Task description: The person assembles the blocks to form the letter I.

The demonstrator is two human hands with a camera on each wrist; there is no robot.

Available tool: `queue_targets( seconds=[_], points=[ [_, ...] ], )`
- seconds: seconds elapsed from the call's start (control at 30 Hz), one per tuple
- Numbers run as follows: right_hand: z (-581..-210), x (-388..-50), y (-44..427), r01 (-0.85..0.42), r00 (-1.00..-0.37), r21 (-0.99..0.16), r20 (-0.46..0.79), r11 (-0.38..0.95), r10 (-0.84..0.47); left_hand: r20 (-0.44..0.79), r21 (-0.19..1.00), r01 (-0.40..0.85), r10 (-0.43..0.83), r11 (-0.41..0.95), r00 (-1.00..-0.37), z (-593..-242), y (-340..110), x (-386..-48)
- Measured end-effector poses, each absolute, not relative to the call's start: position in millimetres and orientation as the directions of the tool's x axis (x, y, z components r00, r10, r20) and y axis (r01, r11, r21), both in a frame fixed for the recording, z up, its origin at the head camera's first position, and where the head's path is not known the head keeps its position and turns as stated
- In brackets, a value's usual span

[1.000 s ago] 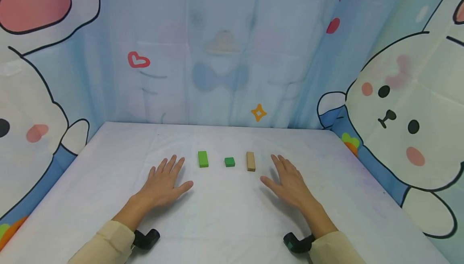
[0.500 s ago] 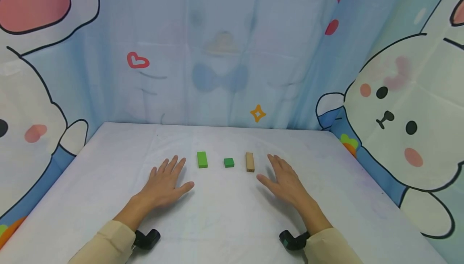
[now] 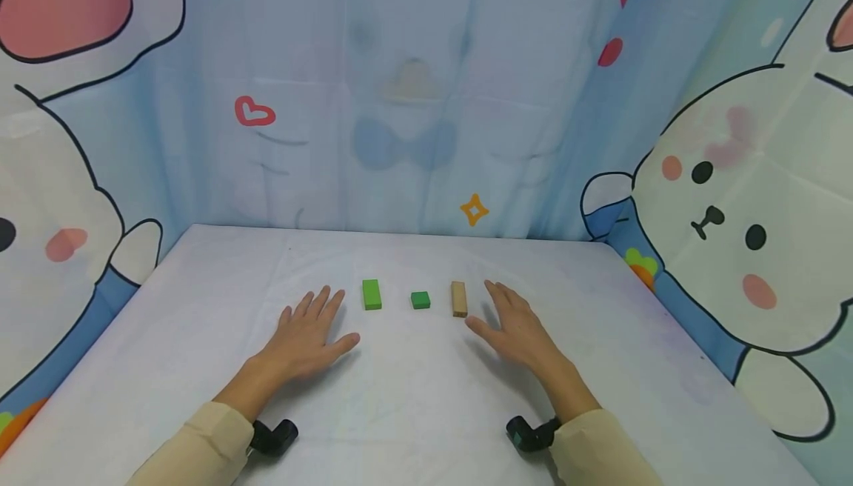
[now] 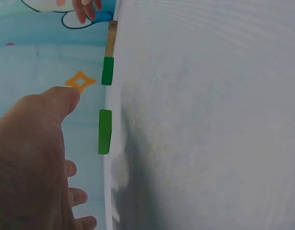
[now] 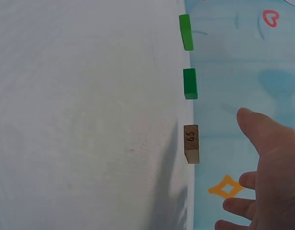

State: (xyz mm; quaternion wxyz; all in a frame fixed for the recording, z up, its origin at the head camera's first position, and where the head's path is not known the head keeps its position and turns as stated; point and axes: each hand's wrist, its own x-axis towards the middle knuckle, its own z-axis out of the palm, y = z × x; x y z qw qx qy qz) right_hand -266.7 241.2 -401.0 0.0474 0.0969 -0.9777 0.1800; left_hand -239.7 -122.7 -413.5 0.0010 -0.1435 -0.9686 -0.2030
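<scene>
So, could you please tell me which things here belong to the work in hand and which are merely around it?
Likely the work:
light green block
dark green block
wooden block
left hand
right hand

Merely around:
white tabletop
printed curtain
left wrist device
right wrist device

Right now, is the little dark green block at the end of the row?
No, the dark green block sits in the middle, between the light green block and the wooden block.

place: curtained-off table nook | cartoon-animal curtains (image 3: 300,41) round three sides | white table (image 3: 413,397)
</scene>
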Motion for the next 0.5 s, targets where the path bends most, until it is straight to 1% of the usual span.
queue_targets(
  seconds=[0.13,0.5],
  points=[
    [-401,-269,239,-0.198,-0.979,-0.363,0.125,0.910,-0.164,0.050,0.408,0.270,0.274,0.872,-0.960,-412,-122,-241],
    [-400,-278,232,-0.150,-0.989,-0.398,0.068,0.905,-0.134,0.010,0.434,0.244,0.266,0.867,-0.964,-417,-120,-251]
  ],
)
